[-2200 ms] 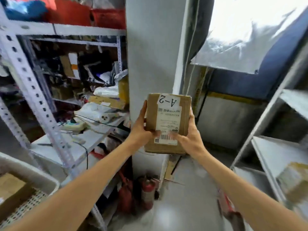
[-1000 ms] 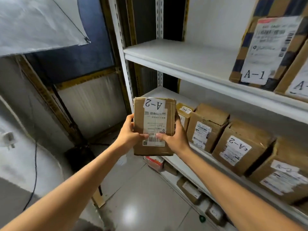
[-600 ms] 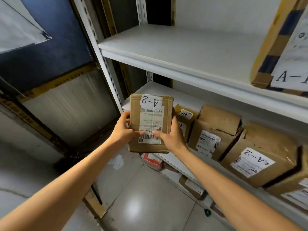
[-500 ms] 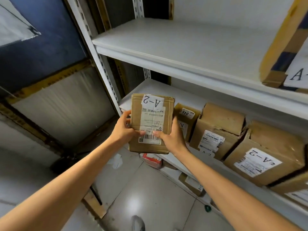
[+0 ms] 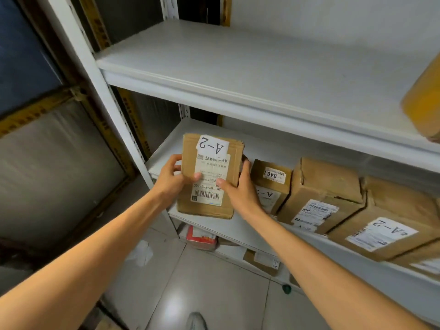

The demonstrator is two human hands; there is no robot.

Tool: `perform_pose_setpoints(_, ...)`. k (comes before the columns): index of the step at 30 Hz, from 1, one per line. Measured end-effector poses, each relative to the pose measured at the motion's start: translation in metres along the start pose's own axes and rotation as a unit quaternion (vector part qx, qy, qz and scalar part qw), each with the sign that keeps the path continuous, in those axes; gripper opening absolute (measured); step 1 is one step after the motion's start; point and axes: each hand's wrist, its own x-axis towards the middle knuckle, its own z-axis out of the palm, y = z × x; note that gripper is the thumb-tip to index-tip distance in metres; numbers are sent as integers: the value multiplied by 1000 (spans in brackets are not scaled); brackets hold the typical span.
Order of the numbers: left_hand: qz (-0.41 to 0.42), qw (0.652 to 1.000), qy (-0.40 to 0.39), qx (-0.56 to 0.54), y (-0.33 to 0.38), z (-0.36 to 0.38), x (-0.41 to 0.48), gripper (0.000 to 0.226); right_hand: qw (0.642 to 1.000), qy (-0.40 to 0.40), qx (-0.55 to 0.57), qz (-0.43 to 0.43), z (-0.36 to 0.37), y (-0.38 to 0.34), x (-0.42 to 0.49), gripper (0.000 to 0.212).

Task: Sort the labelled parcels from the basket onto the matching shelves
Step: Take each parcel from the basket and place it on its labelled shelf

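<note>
A flat brown cardboard parcel (image 5: 234, 163) with a white "A-2" tag and a barcode label is held upright at the left end of the middle shelf (image 5: 223, 225). My left hand (image 5: 170, 179) grips its left edge with the thumb on the label. My right hand (image 5: 239, 189) grips its right edge, thumb on the label too. Just to the right stands a row of cardboard parcels, several tagged A-2: a small one (image 5: 271, 184), a taller one (image 5: 319, 196) and a large one (image 5: 390, 222). The basket is out of view.
The upper shelf (image 5: 238, 67) is bare at its left, with a yellow-taped parcel (image 5: 423, 103) at its far right. A white perforated upright (image 5: 95, 75) frames the rack's left side. Below, a red-and-white packet (image 5: 202, 236) and more parcels lie on a lower shelf above the tiled floor (image 5: 214, 294).
I turned from the cluttered rack to this shelf unit and came closer. The parcel has moved forward over the left end of the middle shelf; both hands keep their grip.
</note>
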Motion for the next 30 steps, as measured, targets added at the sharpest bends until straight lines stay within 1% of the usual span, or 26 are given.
perform_pose_setpoints(2,21,1000,-15,15,-1,-3,14,58,1000,24,-4,10,4,-2,11,70)
perform_pose_setpoints(4,29,999,-31,29,-7,-4,30,61,999,32,-14,33,8,-4,19,86)
perform_pose_setpoints(5,30,998,-36,36,-10,-4,36,63,998,35,-19,43,10,-3,23,90)
perform_pose_setpoints(8,37,997,-49,53,-23,-1,54,66,996,55,-36,63,16,2,34,84)
perform_pose_setpoints(11,44,996,-48,62,-36,4,63,63,993,60,-62,82,20,7,39,76)
perform_pose_setpoints(12,50,996,-44,61,-39,5,67,62,993,59,-65,82,21,8,39,75)
perform_pose_setpoints(14,67,995,-37,71,-42,10,72,60,993,63,-71,69,23,7,35,85)
perform_pose_setpoints(16,84,993,-27,72,-45,17,71,57,990,71,-116,26,22,4,30,95)
perform_pose_setpoints(18,98,993,-15,63,-51,25,70,56,972,54,-229,-24,18,-1,23,96)
perform_pose_setpoints(20,100,993,-15,58,-53,31,71,55,932,19,-361,-32,12,-5,18,94)
perform_pose_setpoints(23,78,993,-48,79,-46,34,78,57,875,5,-483,-37,4,-6,14,95)
perform_pose_setpoints(24,71,991,-54,97,-43,33,79,60,859,6,-510,-54,1,-6,13,95)
perform_pose_setpoints(26,62,987,-59,138,-39,29,79,74,835,5,-543,-87,-2,-7,11,93)
perform_pose_setpoints(28,39,982,-55,175,-38,21,76,90,828,3,-548,-120,-2,-9,9,91)
perform_pose_setpoints(29,22,979,-43,199,-37,15,74,92,828,-1,-542,-143,0,-12,8,89)
perform_pose_setpoints(30,7,972,-33,232,-36,8,72,88,828,-6,-533,-174,3,-15,7,84)
